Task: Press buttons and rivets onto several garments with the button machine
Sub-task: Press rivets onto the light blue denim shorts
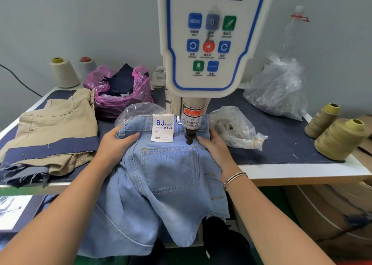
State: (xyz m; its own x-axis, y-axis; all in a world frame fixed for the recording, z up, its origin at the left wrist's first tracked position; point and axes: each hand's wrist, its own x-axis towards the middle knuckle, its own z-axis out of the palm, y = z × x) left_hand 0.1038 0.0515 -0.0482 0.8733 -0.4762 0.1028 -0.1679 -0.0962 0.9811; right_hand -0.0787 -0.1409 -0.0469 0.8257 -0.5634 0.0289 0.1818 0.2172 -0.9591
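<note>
Because the rivet has to land on one exact spot, we have drawn the light-blue jeans (pixel 171 164) up onto the bench (pixel 302 172) so that the top right corner of the back pocket (pixel 171 166) lies straight under the punch (pixel 189 137) of the button machine (pixel 203 43). A small pink dot of light shows on the denim at that corner, just below the punch tip, and we judge it to be the machine's aiming mark. The legs hang off the front edge, so only the waistband end rests flat beneath the head.

Our left hand (pixel 118 142) grips the waistband at the left, fingers curled over a gathered fold of cloth with the thumb on top; that pulls the fabric taut away from the punch. Our right hand (pixel 213 146) lies on the denim just beside the punch on its right, fingers bent and pressing down on the cloth, thumb side towards the tool. Whether it pinches a fold we cannot tell. Between them the pocket is spread smooth, which we take to be the point of both holds. A paper size tag (pixel 162 128) stands clear of the strike spot, to its left.

The right fingertips sit close to the punch, which carries a finger warning label (pixel 192 120), so they should keep to the side when it fires. A clear bag of metal parts (pixel 233 128) lies near the right hand, within easy reach. Tan trousers (pixel 58 124) are piled at the left, well apart.
</note>
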